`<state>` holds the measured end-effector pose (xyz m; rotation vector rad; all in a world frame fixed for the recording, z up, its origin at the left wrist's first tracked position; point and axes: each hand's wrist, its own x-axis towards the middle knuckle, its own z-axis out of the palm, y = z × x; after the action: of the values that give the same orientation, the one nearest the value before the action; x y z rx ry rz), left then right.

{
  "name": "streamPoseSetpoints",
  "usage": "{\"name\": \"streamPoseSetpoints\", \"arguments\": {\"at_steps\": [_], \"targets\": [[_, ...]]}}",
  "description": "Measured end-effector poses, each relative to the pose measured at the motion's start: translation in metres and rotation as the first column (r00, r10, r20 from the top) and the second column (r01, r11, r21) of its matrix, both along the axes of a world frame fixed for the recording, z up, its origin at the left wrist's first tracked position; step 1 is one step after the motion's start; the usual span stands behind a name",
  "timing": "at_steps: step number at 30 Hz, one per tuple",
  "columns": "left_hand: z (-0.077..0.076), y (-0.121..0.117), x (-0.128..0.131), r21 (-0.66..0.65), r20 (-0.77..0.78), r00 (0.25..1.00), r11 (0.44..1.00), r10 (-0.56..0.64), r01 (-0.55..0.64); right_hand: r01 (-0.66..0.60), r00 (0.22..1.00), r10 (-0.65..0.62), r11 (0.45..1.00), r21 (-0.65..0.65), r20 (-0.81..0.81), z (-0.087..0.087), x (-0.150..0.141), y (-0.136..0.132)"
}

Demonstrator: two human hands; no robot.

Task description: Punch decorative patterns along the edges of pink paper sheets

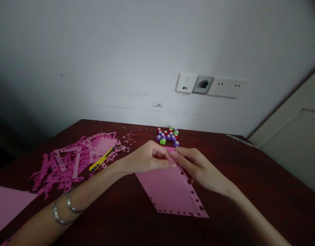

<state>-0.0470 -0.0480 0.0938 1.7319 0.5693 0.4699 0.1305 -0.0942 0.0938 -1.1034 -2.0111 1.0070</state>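
Both hands are closed on a pink sheet of paper [165, 191] held over the dark red tabletop. Small holes are punched along its right and lower edges. My left hand [149, 157], with two silver bangles on its wrist, pinches the sheet near the top. Close beside it, my right hand [195, 164] grips the punched right edge, thumb on top. The fingertips of the two hands nearly meet, and whatever lies between them is hidden. Just beyond the hands sits a cluster of small purple, red and green eye-patterned pieces [168, 135].
A heap of punched pink paper strips [67, 160] lies at left, with a yellow utility knife [102, 159] against it. Tiny paper bits [128, 137] are scattered behind. Another pink sheet [9, 208] lies at the near left. Wall sockets [225, 87] are above the table [239, 184].
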Motion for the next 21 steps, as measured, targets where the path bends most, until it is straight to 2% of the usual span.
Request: {"name": "streamPoseSetpoints", "arguments": {"at_steps": [4,8,21], "targets": [[0.002,-0.003,0.002,0.022,0.063,0.997,0.999,0.037,-0.039,-0.049,0.992,0.036,0.993,-0.107,-0.122,-0.002,-0.001,-0.002],[0.000,-0.003,0.001,-0.012,0.130,0.989,0.998,0.066,-0.065,-0.038,0.984,0.022,0.995,-0.087,-0.178,-0.005,-0.003,-0.003],[-0.010,0.002,-0.002,-0.081,0.157,0.984,0.994,0.087,-0.075,-0.025,0.987,0.011,0.996,-0.087,-0.159,-0.010,-0.007,-0.005]]}}
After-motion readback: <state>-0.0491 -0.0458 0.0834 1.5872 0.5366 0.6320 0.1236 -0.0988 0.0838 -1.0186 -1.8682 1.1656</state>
